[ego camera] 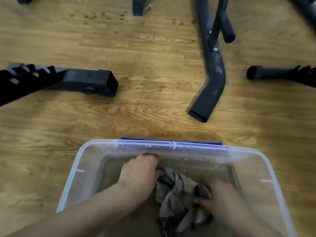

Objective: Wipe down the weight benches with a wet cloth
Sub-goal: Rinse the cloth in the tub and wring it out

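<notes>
A clear plastic tub (82, 170) with a blue clip on its far rim stands on the wooden floor right below me, holding murky water. In the water lies a crumpled grey cloth (174, 194). My left hand (142, 171) is inside the tub and grips the cloth's far end with curled fingers. At the cloth's right side, my right hand (215, 197) pinches a dark fold of it. Both forearms reach down into the tub. No bench pad is in view, only black bench frame parts.
Black bench feet lie on the floor beyond the tub: a square-section foot (89, 81) at the left, a bent round tube (210, 79) ahead right, another tube end (266, 74) at the far right. Bare wood floor (145, 108) lies between them.
</notes>
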